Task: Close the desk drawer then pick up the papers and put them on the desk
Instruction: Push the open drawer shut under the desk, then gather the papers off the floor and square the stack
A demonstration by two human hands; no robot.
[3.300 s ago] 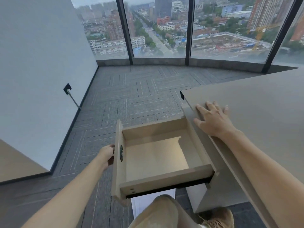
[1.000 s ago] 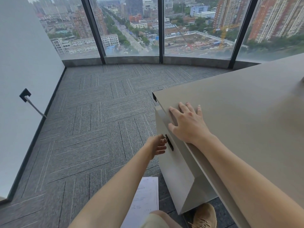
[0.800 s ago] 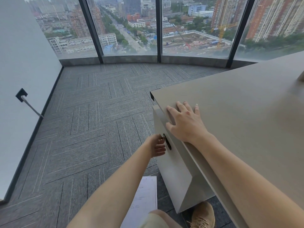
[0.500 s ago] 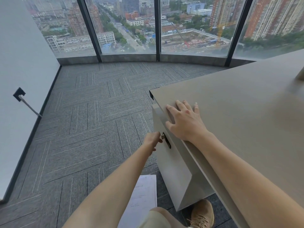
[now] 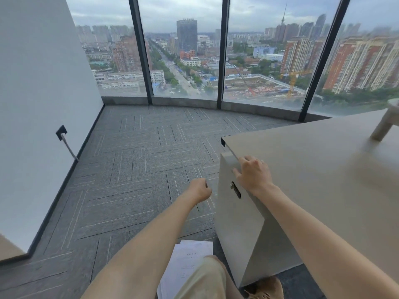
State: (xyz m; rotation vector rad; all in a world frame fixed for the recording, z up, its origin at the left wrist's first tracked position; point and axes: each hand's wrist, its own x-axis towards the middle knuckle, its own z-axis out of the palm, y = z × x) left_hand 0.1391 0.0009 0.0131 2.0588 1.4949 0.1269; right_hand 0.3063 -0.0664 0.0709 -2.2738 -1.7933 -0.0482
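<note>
While papers lie on floor below left hand (empty fist) | drawer closed | right hand grips desk

Desk: plain greyish beige top, black strip under its near corner.
Drawer front, below the desk top: same beige, unpatterned; small black handle with a silvery bit.
Papers, by the desk's foot: white, faint dark print.
Carpet, left of the desk: speckled grey tiles with thin pale stripes, direction turning from tile to tile.
Wall, far left of the desk: white, black skirting.
Window frames, beyond the desk: black.
Shoe, at the desk's foot: tan.
</note>
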